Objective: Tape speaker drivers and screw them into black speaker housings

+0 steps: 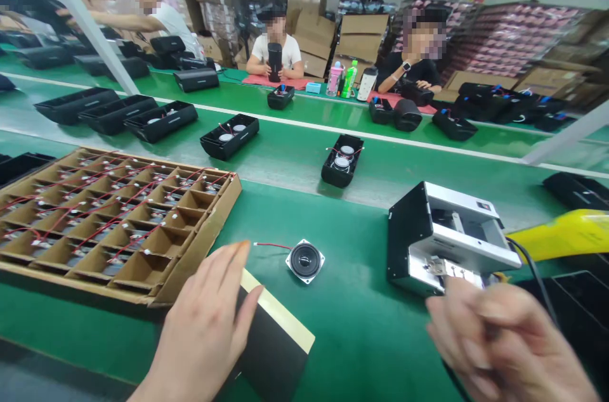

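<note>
My left hand (204,319) is stretched out with its thumb apart, over a black panel (276,351) with a pale yellow strip along one edge. Beyond that panel a small square-framed speaker driver (305,260) lies face up on the green bench, its red wire running left to a white connector. My right hand (504,332) is closed at the front of a silver and black screw feeder (447,240). Its fingers are curled round something dark that I cannot make out, and a black cable shows below them.
A cardboard tray (204,262) with dividers holds several wired drivers at left. Black speaker housings (342,161) stand along the line behind. A yellow object (561,235) lies right of the feeder. Several people sit across, near bottles (349,80).
</note>
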A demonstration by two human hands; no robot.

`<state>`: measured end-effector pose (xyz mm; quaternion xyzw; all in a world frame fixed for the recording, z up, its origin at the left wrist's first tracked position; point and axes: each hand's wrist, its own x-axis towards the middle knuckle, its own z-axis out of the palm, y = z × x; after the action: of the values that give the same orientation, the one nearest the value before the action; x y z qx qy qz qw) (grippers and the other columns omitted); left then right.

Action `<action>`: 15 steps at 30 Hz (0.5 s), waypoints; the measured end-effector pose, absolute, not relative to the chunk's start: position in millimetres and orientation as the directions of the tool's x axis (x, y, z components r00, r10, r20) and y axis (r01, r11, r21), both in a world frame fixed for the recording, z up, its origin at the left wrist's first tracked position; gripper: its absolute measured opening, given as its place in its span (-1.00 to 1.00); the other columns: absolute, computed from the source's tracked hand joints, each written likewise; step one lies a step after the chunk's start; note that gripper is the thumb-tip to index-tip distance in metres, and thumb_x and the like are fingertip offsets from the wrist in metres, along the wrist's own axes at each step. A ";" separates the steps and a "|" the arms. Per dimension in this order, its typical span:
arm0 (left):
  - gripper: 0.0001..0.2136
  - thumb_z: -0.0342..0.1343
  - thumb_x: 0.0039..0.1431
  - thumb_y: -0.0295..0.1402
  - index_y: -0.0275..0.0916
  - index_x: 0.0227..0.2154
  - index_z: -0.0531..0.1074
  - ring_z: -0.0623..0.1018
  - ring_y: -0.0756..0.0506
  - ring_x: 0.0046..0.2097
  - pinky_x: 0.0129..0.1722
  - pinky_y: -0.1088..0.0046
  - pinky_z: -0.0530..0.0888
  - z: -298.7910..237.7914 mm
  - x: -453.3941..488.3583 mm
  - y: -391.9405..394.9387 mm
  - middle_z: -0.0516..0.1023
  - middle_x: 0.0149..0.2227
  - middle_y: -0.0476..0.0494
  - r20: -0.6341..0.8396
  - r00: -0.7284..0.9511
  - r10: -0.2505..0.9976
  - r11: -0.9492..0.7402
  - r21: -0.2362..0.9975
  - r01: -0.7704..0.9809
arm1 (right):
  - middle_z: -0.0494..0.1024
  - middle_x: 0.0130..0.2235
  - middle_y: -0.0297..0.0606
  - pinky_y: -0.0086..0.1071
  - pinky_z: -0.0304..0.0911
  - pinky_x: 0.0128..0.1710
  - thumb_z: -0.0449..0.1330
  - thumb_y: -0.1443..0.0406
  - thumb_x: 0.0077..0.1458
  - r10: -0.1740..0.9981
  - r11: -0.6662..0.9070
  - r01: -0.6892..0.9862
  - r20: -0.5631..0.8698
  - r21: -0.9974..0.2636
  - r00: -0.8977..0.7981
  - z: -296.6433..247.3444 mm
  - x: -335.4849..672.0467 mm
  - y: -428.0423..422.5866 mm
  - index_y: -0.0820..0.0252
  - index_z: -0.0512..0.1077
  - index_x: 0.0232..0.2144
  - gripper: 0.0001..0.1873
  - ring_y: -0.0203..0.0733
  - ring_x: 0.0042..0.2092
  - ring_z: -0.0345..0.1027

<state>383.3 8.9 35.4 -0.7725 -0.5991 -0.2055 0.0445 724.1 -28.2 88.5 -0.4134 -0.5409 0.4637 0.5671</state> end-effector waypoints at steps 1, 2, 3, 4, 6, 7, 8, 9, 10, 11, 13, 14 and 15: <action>-0.50 -0.05 0.47 -0.17 -0.23 0.37 0.22 0.38 -0.32 0.34 0.26 0.05 0.36 46.0 392.1 21.1 0.42 0.33 -0.33 0.328 0.317 0.890 -0.396 0.210 0.894 | 0.33 -0.53 -0.35 -0.41 0.05 -0.67 0.30 0.05 0.33 0.980 0.179 -0.123 0.188 -0.976 -0.064 85.4 716.1 -22.7 -0.18 0.55 -0.14 -0.88 -0.31 -0.59 0.19; -0.49 -0.03 0.47 -0.18 -0.19 0.39 0.20 0.32 -0.30 0.39 0.31 0.06 0.33 54.7 401.7 36.6 0.34 0.40 -0.28 0.219 0.425 0.878 -0.473 0.265 0.840 | 0.38 -0.50 -0.33 -0.43 0.10 -0.62 0.32 0.06 0.32 0.984 0.123 -0.136 0.138 -0.983 -0.112 81.2 709.5 -17.8 -0.15 0.58 -0.11 -0.85 -0.30 -0.55 0.24; -0.45 0.03 0.45 -0.17 -0.20 0.41 0.17 0.25 -0.30 0.43 0.35 0.03 0.29 60.9 411.7 54.4 0.26 0.45 -0.27 0.077 0.501 0.862 -0.497 0.322 0.806 | 0.43 -0.47 -0.30 -0.44 0.15 -0.58 0.33 0.05 0.31 0.987 0.063 -0.109 0.079 -0.992 -0.143 76.3 704.8 -13.4 -0.10 0.60 -0.09 -0.81 -0.29 -0.50 0.29; -0.44 0.09 0.41 -0.16 -0.18 0.39 0.21 0.26 -0.31 0.43 0.34 0.03 0.30 64.4 421.4 72.9 0.28 0.44 -0.26 0.017 0.550 0.835 -0.522 0.342 0.781 | 0.48 -0.43 -0.27 -0.45 0.18 -0.54 0.35 0.04 0.30 0.987 0.004 -0.077 0.017 -0.997 -0.158 71.3 701.6 -9.5 -0.05 0.62 -0.08 -0.77 -0.29 -0.46 0.31; -0.44 0.22 0.31 -0.22 -0.15 0.34 0.32 0.37 -0.35 0.37 0.27 0.05 0.38 64.0 437.5 106.2 0.38 0.37 -0.25 -0.067 0.617 0.784 -0.555 0.370 0.745 | 0.55 -0.37 -0.23 -0.47 0.18 -0.49 0.38 0.04 0.27 0.982 -0.092 -0.036 -0.085 -0.995 -0.169 61.9 698.5 -2.4 0.04 0.63 -0.10 -0.73 -0.30 -0.43 0.31; -0.45 0.27 0.26 -0.22 -0.15 0.29 0.39 0.45 -0.35 0.29 0.20 0.09 0.43 61.0 443.1 118.7 0.48 0.29 -0.26 -0.102 0.641 0.761 -0.564 0.384 0.731 | 0.56 -0.36 -0.22 -0.47 0.15 -0.48 0.39 0.03 0.26 0.979 -0.128 -0.021 -0.123 -0.992 -0.165 58.0 697.9 1.2 0.08 0.62 -0.13 -0.71 -0.31 -0.43 0.28; -0.48 0.31 0.22 -0.23 -0.15 0.23 0.46 0.53 -0.34 0.21 0.12 0.15 0.48 57.1 446.9 127.6 0.56 0.20 -0.25 -0.137 0.659 0.739 -0.567 0.401 0.719 | 0.57 -0.36 -0.21 -0.47 0.12 -0.48 0.39 0.01 0.25 0.975 -0.151 -0.008 -0.148 -0.988 -0.163 54.6 697.3 4.8 0.12 0.61 -0.15 -0.67 -0.32 -0.44 0.24; -0.53 0.34 0.19 -0.22 -0.15 0.15 0.52 0.59 -0.32 0.11 0.04 0.21 0.50 52.7 449.0 133.0 0.62 0.09 -0.24 -0.167 0.672 0.721 -0.565 0.420 0.710 | 0.58 -0.35 -0.21 -0.47 0.07 -0.49 0.38 -0.01 0.25 0.972 -0.167 0.006 -0.165 -0.986 -0.167 51.7 696.6 8.5 0.16 0.59 -0.18 -0.64 -0.34 -0.45 0.20; -0.59 0.35 0.17 -0.20 -0.15 0.07 0.57 0.62 -0.29 0.02 -0.04 0.26 0.52 48.3 449.5 135.3 0.65 -0.01 -0.21 -0.190 0.680 0.709 -0.558 0.440 0.704 | 0.58 -0.34 -0.21 -0.47 0.03 -0.50 0.36 -0.04 0.25 0.970 -0.171 0.017 -0.171 -0.985 -0.175 49.1 695.7 12.0 0.17 0.56 -0.20 -0.61 -0.35 -0.46 0.15; -0.65 0.35 0.17 -0.19 -0.16 -0.01 0.60 0.63 -0.26 -0.05 -0.10 0.30 0.52 44.2 448.9 135.3 0.65 -0.09 -0.18 -0.202 0.681 0.704 -0.547 0.458 0.701 | 0.57 -0.33 -0.21 -0.47 -0.01 -0.50 0.35 -0.05 0.26 0.969 -0.167 0.026 -0.169 -0.986 -0.181 46.8 694.7 15.2 0.18 0.54 -0.22 -0.59 -0.36 -0.46 0.12; -0.74 0.34 0.18 -0.19 -0.16 -0.12 0.62 0.63 -0.23 -0.13 -0.18 0.33 0.49 37.5 445.9 130.5 0.62 -0.17 -0.14 -0.201 0.667 0.717 -0.515 0.493 0.702 | 0.48 -0.37 -0.30 -0.46 -0.07 -0.51 0.31 -0.05 0.29 0.967 -0.154 0.037 -0.158 -0.987 -0.201 43.1 692.0 20.3 0.19 0.51 -0.23 -0.59 -0.37 -0.47 0.05; -0.78 0.32 0.19 -0.19 -0.16 -0.16 0.61 0.61 -0.22 -0.14 -0.19 0.34 0.48 34.8 444.2 126.7 0.60 -0.19 -0.14 -0.191 0.655 0.731 -0.496 0.509 0.703 | 0.41 -0.41 -0.35 -0.45 -0.09 -0.51 0.30 -0.04 0.30 0.966 -0.146 0.040 -0.151 -0.988 -0.209 41.7 690.5 22.1 0.19 0.50 -0.24 -0.60 -0.37 -0.47 0.02; -0.80 0.31 0.19 -0.20 -0.16 -0.19 0.60 0.60 -0.21 -0.14 -0.18 0.34 0.47 32.5 442.7 122.5 0.58 -0.19 -0.13 -0.178 0.640 0.747 -0.477 0.526 0.704 | 0.34 -0.43 -0.39 -0.45 -0.09 -0.51 0.29 -0.03 0.31 0.966 -0.137 0.043 -0.143 -0.990 -0.213 40.6 688.9 23.2 0.18 0.50 -0.24 -0.62 -0.37 -0.47 0.01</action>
<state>442.7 122.5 32.5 -0.8586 -0.4226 -0.0379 -0.2877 688.9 23.2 40.6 -0.4836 -0.5218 0.5783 0.3993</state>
